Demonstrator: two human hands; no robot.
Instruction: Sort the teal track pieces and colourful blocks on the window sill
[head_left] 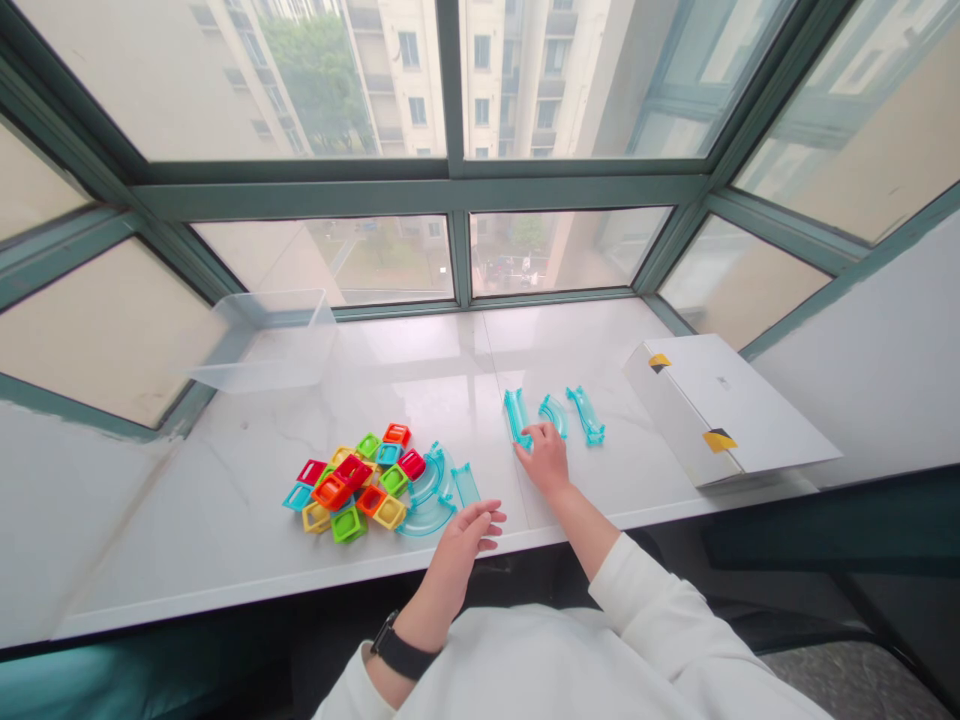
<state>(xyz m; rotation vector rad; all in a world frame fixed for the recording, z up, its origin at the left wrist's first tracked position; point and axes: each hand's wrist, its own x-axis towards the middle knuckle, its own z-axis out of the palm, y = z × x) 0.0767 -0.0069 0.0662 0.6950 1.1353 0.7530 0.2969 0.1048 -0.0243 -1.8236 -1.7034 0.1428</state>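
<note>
Right of centre: three turquoise tracks lined up already!
Right hand: fingertips at the leftmost, pinch unclear
Left hand: loosely spread, empty
Left: other tracks beside piled blocks, not lined up yet

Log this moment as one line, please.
Right hand: at leftmost translucent blue track piece of three, grip unclear | Left hand: open, near short straight track piece | Colorful blocks: piled left of hands
</note>
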